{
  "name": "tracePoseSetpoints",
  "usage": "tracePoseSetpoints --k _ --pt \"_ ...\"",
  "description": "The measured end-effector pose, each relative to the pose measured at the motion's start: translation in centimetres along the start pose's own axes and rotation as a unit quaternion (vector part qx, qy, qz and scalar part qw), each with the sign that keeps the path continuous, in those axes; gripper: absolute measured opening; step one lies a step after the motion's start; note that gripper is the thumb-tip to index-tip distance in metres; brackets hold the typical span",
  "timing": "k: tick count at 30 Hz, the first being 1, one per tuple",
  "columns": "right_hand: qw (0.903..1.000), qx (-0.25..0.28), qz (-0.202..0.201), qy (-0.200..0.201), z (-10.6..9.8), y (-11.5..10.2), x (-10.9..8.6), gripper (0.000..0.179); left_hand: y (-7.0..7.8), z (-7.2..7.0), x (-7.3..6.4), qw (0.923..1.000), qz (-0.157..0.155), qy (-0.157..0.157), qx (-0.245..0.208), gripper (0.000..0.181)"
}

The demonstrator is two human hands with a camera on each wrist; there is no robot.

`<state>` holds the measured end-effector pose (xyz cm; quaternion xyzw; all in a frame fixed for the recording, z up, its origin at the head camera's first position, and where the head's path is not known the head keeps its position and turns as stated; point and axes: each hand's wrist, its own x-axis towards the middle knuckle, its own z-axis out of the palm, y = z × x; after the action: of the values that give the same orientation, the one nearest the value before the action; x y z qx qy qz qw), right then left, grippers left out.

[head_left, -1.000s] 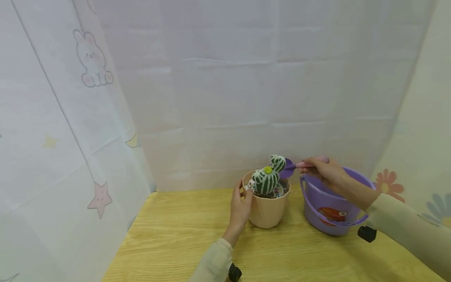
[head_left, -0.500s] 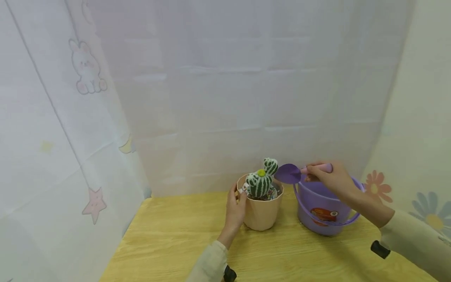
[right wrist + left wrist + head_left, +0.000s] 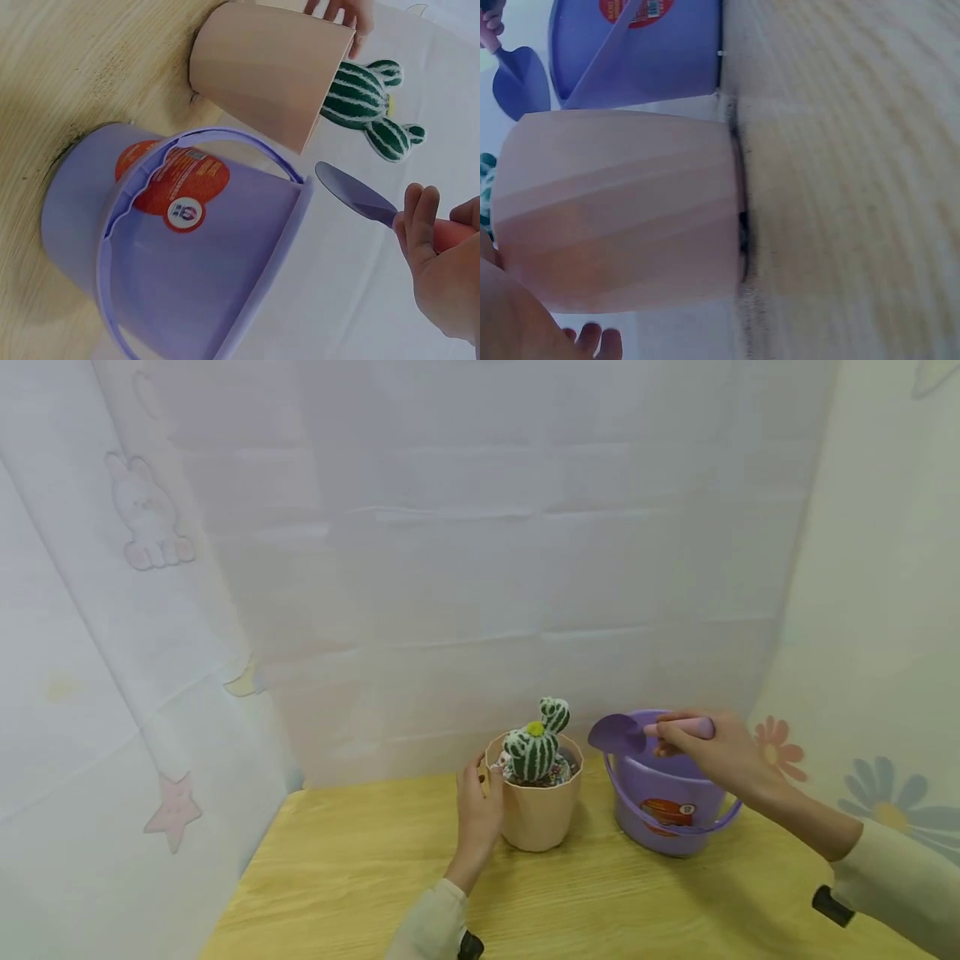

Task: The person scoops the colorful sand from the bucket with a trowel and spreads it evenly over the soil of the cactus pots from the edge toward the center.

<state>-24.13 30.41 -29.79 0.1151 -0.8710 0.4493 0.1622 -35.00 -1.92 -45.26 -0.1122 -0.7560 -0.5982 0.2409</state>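
A crocheted-looking green and white cactus (image 3: 534,755) with a yellow flower stands in a peach flowerpot (image 3: 538,820), amid small coloured pebbles. My left hand (image 3: 478,814) holds the pot at its left side, thumb by the rim and fingers behind. With the right hand (image 3: 712,756) I grip the pink handle of a small garden trowel (image 3: 619,735). In the head view its purple blade overlaps the near left rim of a purple bucket (image 3: 663,797). The right wrist view shows the blade (image 3: 352,191) above that rim, apart from the cactus. The bucket's inside is mostly hidden.
Pot and bucket stand side by side on a yellow wood-grain table (image 3: 360,860), with a narrow gap between them. The bucket's handle (image 3: 637,806) hangs down in front. A pale sheet (image 3: 420,610) hangs close behind, and printed sheets flank both sides.
The trowel has drawn back to the right from beside the cactus to over the bucket's rim, its blade turning. The left hand stays at the pot; the head view has shifted rightward.
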Motion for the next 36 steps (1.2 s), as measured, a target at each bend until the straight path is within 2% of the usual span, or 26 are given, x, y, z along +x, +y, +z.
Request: tracePoseSetpoints --k 5,9,12,15,19,21,23,24,26,27,29,30,33,34,36 --pt "0.9992 -0.032 0.000 0.024 -0.9 0.2 -1.0 0.045 1.7 -0.5 0.2 0.9959 0.054 0.057 0.044 0.036" --pt "0.9991 -0.024 -0.018 0.031 -1.0 0.3 -1.5 0.040 3.0 -1.0 0.1 0.9909 0.107 0.069 0.043 0.032" --pt "0.9986 -0.003 -0.037 0.037 -0.9 0.5 -1.7 0.036 3.9 -1.1 0.0 0.9820 0.164 0.076 0.054 0.030" --pt "0.9968 -0.023 -0.048 0.059 -0.9 0.7 -1.9 0.033 4.6 -0.7 -0.5 0.9676 0.225 0.092 0.068 0.029" --pt "0.9923 -0.057 -0.058 0.093 -1.4 1.0 -2.3 0.030 5.5 1.0 -1.1 0.9396 0.311 0.109 0.093 0.028" --pt "0.9905 -0.058 -0.073 0.101 -1.6 1.4 -2.2 0.028 6.0 1.9 -1.3 0.9257 0.346 0.105 0.110 0.027" --pt "0.9866 -0.073 -0.100 0.106 -1.6 2.0 -1.9 0.025 6.6 2.9 -1.4 0.9179 0.364 0.089 0.130 0.025" --pt "0.9826 -0.091 -0.118 0.111 -1.6 2.4 -1.7 0.024 6.9 3.3 -1.4 0.9191 0.364 0.069 0.133 0.024" --pt "0.9701 -0.131 -0.160 0.127 -1.5 3.1 -1.2 0.024 7.6 4.1 -1.5 0.9264 0.344 0.019 0.151 0.023" --pt "0.9627 -0.153 -0.175 0.138 -1.4 3.5 -0.9 0.024 7.9 4.4 -1.5 0.9314 0.327 -0.007 0.160 0.021" --pt "0.9507 -0.188 -0.195 0.151 -1.3 4.2 -0.5 0.025 8.3 5.2 -1.7 0.9472 0.276 -0.058 0.152 0.020" --pt "0.9496 -0.191 -0.197 0.151 -1.3 4.4 -0.3 0.024 8.5 5.6 -1.8 0.9545 0.248 -0.077 0.146 0.019" --pt "0.9531 -0.194 -0.189 0.136 -1.1 4.9 0.3 0.021 8.9 6.5 -2.0 0.9750 0.169 -0.097 0.106 0.018" --pt "0.9547 -0.193 -0.186 0.128 -1.0 5.1 0.5 0.020 9.0 6.7 -2.1 0.9807 0.144 -0.100 0.086 0.018" --pt "0.9554 -0.196 -0.188 0.116 -0.9 5.4 0.8 0.017 9.2 7.1 -2.3 0.9873 0.104 -0.104 0.060 0.019"
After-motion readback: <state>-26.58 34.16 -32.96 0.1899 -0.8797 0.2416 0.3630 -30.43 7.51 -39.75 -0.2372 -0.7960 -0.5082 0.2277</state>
